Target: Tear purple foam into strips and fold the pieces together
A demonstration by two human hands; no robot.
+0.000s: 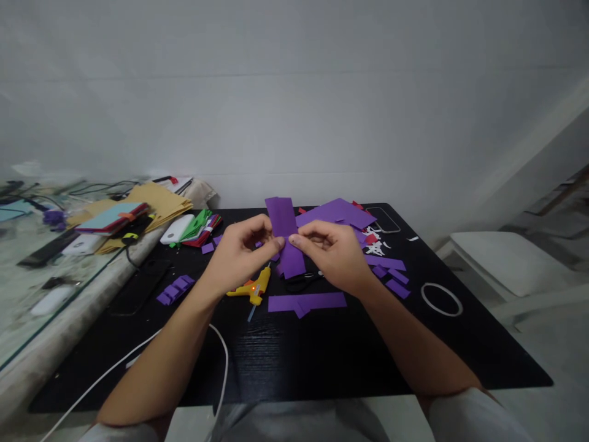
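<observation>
Both hands pinch a purple paper piece (282, 215) at its narrowed middle, above the black table (257, 362). My left hand (248, 248) grips it from the left and my right hand (331, 248) from the right, thumbs close together. The piece flares wider above and below the thumbs. Under the left hand lies a yellow glue gun (257, 287) with a small orange light and a glue stick at its back. Nearer to me rests a long purple paper strip (322, 301) with a small piece across it. Dark-handled scissors (306, 281) are partly hidden behind the held paper.
Purple sheets (340, 213) and white paper scraps (377, 247) lie at the right back. A pale ring (442, 299) sits at the right. Folded purple pieces (175, 288), a phone (140, 285) and coloured paper (197, 227) are at the left. A white cord (225, 362) crosses the front.
</observation>
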